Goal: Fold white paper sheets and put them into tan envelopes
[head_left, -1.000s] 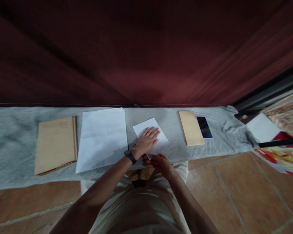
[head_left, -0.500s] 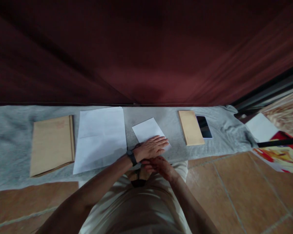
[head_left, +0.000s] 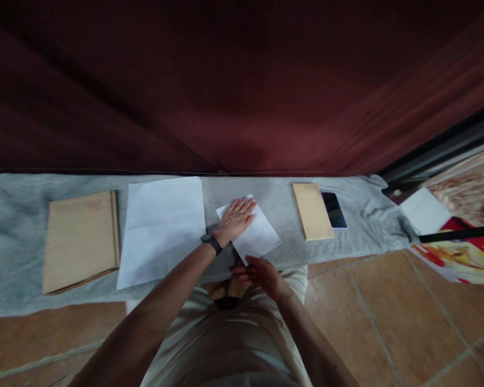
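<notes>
A piece of white paper (head_left: 260,236) lies slantwise on the grey cloth in front of me. My left hand (head_left: 237,217) rests flat on its far left part, fingers stretched out, with a dark watch (head_left: 212,243) on that wrist. At the paper's near corner is my right hand (head_left: 262,275), palm turned partly up. Its thumb is at the corner, and the other fingers are loosely bent and apart from the thumb, lower down. Whether the thumb presses on the paper is hard to make out. Left of the paper lies a stack of larger white sheets (head_left: 163,231).
Brown paper envelopes (head_left: 80,242) lie far left on the grey cloth (head_left: 266,188). To the right are a tan notebook (head_left: 313,211) and a phone (head_left: 334,209). A dark red curtain (head_left: 242,107) hangs behind. Colourful printed sheets (head_left: 463,260) and a black bar are at far right.
My left hand has slid from the paper's near right edge up to its far left part. My right hand's fingers have opened somewhat at the near corner.
</notes>
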Motion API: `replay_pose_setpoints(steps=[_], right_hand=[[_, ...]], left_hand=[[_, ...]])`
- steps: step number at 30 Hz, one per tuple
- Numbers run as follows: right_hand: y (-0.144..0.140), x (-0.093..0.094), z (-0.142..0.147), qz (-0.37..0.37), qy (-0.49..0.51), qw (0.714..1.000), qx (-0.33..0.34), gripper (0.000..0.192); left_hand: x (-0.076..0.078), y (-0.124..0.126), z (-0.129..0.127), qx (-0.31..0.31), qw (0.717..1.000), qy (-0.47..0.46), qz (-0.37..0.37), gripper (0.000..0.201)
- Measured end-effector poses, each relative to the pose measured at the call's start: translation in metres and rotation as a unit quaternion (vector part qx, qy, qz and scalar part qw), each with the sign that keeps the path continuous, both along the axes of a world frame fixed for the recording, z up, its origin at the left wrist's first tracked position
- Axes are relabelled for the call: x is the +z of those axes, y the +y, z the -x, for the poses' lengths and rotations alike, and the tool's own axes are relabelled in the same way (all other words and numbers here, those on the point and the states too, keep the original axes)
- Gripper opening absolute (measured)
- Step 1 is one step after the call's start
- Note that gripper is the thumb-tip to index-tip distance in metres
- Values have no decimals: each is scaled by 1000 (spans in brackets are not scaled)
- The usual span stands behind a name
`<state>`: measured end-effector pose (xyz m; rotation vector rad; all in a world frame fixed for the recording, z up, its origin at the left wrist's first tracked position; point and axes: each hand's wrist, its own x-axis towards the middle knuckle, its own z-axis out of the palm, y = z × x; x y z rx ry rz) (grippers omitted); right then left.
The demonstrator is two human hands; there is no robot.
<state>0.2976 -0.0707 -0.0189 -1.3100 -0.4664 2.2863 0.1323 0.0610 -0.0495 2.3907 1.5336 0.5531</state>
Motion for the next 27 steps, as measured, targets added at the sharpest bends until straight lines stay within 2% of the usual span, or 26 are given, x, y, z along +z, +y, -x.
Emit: replay_pose_setpoints(steps=[5, 9, 12, 19, 27], right_hand=[[0, 3, -3, 6, 12, 996, -83, 28], [3, 2, -18, -17, -18, 992, -128, 21], [4, 2, -31, -21, -19, 991, -132, 16], [12, 3, -55, -56, -50, 985, -154, 27], [20, 6, -77, -88, -182, 975, -88, 37]], left_hand=[[-3, -3, 17, 88, 996, 4, -4, 57], [-1, -12, 21, 103, 995, 7, 0, 58], [4, -26, 15, 57, 998, 18, -2, 56], [13, -66, -19, -87, 994, 60, -11, 51], [14, -93, -47, -159, 982, 90, -54, 52]])
